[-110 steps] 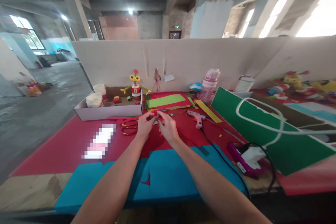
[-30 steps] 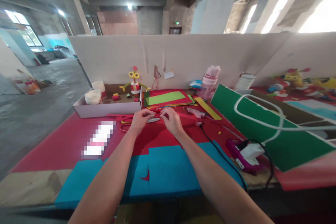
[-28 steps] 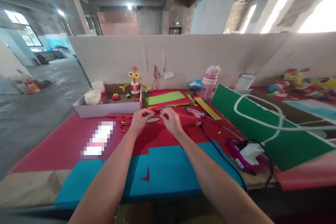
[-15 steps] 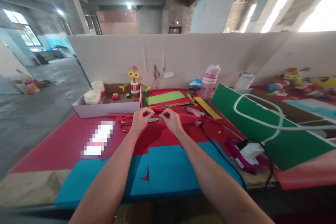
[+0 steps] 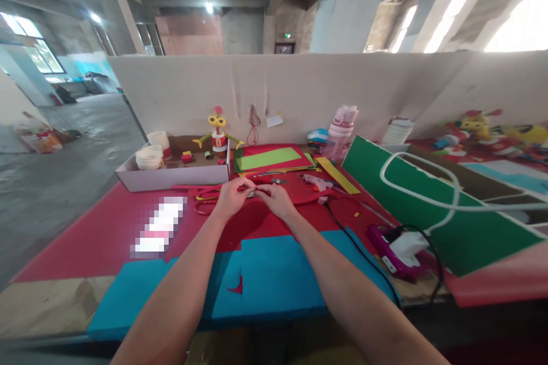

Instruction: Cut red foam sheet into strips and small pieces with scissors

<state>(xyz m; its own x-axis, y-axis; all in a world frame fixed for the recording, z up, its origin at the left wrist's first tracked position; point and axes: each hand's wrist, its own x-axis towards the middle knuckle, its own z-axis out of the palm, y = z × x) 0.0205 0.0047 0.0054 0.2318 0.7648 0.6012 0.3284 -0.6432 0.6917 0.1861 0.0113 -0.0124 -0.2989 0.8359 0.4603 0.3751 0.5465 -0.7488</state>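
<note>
My left hand (image 5: 233, 197) and my right hand (image 5: 276, 198) meet fingertip to fingertip above the red sheet on the table. Both are closed in a pinch around a small, dark red piece (image 5: 256, 189), mostly covered by the fingers. Scissors with yellow and red handles (image 5: 205, 206) lie beside and partly behind my left hand. Past my right hand is a pink glue gun (image 5: 317, 182). Blue sheets (image 5: 274, 274) lie under my forearms, with a red scrap (image 5: 237, 285) on them.
A shallow box (image 5: 175, 178) with white cups and a yellow-headed figure (image 5: 217, 131) stands at the back left. Green and yellow sheets (image 5: 269, 158) lie behind the hands. At right are a purple power strip (image 5: 391, 259), cables and a green board (image 5: 428, 205).
My hands have come together; the gap between their fingertips has closed. The right hand's fingers now point more to the left, and a small grey object shows behind them.
</note>
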